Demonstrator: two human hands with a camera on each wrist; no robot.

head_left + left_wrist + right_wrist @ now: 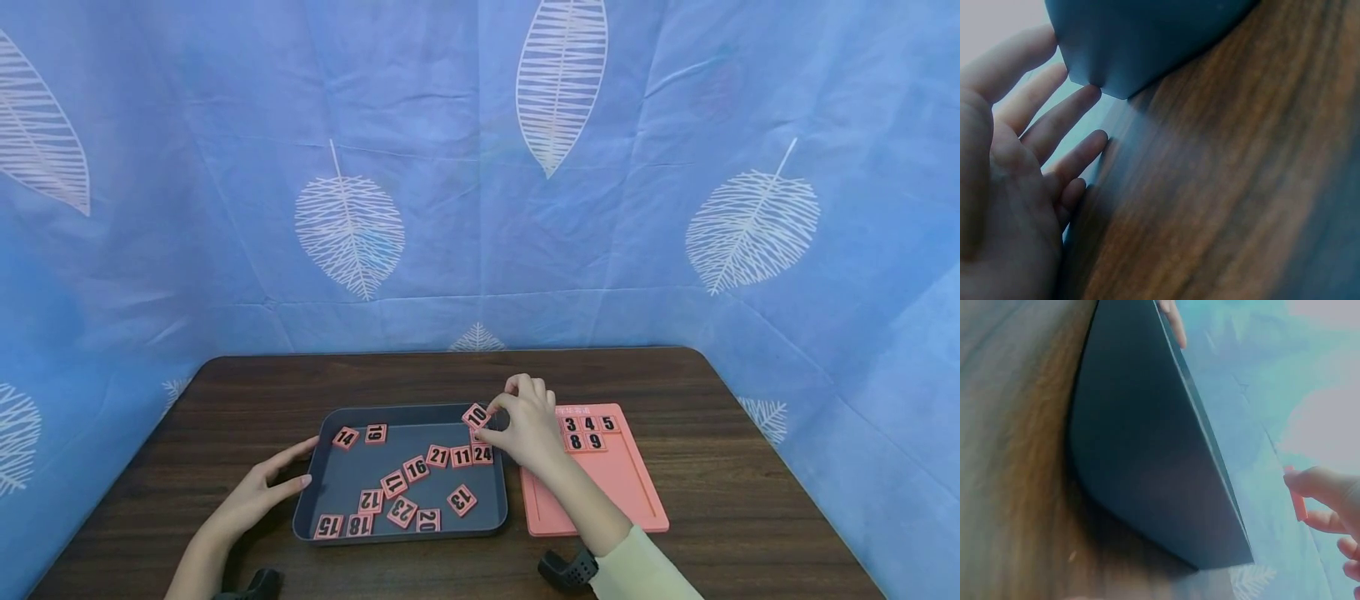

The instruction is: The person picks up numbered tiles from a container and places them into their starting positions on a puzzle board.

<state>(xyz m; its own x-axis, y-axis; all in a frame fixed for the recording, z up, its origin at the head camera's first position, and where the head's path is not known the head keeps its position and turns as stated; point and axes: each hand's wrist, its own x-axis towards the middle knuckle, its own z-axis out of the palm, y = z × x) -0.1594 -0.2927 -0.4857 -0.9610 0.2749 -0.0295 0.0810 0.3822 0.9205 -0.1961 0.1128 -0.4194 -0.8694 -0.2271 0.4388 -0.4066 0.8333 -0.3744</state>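
Note:
My right hand (528, 425) pinches a pink number tile marked 10 (476, 416) between thumb and fingertips, over the back right corner of a dark grey tray (405, 411). In the right wrist view the pinched tile (1297, 500) is seen edge-on, above the tray's wall (1147, 437). My left hand (251, 500) is at the tray's left side, its fingers extended and touching the wall; the left wrist view shows these fingers (1063, 119) spread against it. Several number tiles lie scattered in the tray, among them 24 (482, 454), 11 (461, 456) and 14 (345, 438).
A pink board (600, 500) lies right of the tray, partly behind my right hand and forearm. Tiles 3 (570, 424), 4 (588, 424), 5 (608, 424), 8 (575, 442) and 9 (595, 442) sit in rows at its top. Everything stands on a dark wooden table (742, 467) before a blue curtain.

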